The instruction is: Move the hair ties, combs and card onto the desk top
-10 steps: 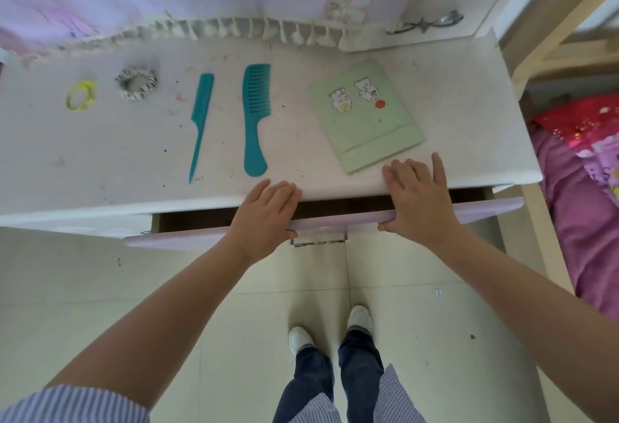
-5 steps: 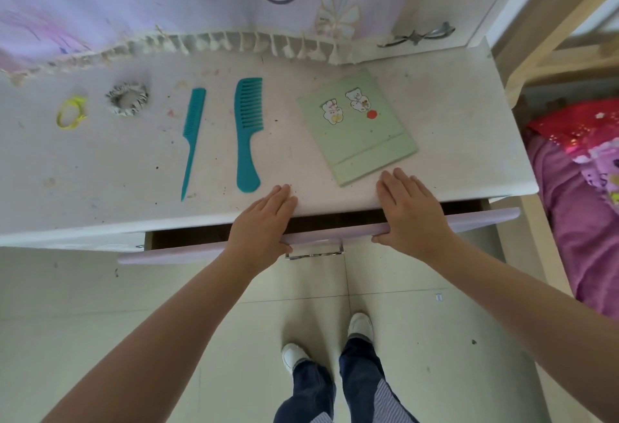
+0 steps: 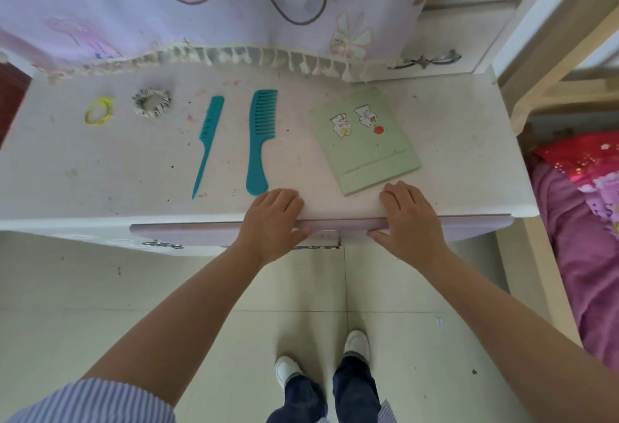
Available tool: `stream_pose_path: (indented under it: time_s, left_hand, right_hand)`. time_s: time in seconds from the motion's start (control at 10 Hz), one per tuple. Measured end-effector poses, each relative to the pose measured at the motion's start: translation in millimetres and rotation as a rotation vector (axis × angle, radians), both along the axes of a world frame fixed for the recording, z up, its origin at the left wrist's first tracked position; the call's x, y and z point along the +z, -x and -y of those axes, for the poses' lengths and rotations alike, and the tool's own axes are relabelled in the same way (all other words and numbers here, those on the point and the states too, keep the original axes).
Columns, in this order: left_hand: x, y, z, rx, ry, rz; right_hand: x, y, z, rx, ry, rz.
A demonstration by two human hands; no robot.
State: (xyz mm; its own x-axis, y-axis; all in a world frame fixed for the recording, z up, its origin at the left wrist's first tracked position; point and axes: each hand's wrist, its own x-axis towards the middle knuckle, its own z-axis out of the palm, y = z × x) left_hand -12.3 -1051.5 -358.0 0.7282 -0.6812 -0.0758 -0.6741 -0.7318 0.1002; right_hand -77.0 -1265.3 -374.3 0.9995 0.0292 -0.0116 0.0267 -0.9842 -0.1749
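On the white desk top [image 3: 462, 141] lie, from left to right, a yellow hair tie [image 3: 98, 116], a zebra-striped scrunchie [image 3: 151, 102], a thin teal tail comb [image 3: 208, 144], a wide-toothed teal comb [image 3: 262, 138] and a green card with bear stickers [image 3: 366, 139]. My left hand [image 3: 273, 221] and my right hand [image 3: 410, 221] rest flat on the top edge of the lilac drawer front [image 3: 187, 233], which sits nearly flush under the desk edge. Neither hand holds any of the items.
A lilac curtain with a tasselled hem [image 3: 234, 54] hangs over the desk's back edge. A metal hair clip [image 3: 425, 60] lies on the shelf behind. A bed with pink bedding [image 3: 582, 221] and its wooden frame stand to the right. My feet [image 3: 321, 362] are on the tiled floor.
The drawer has gone from partly open to almost shut. Both hands moved forward with its front edge toward the desk. The items on top stayed put.
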Motion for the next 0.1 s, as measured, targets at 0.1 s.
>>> stream_pose_path:
  time_s: [0.1]
  left_hand:
    - [-10.5, -1.1, 16.4, 0.130, 0.066, 0.026]
  right_hand:
    - [2.3, 3.4, 7.3, -0.040, -0.174, -0.090]
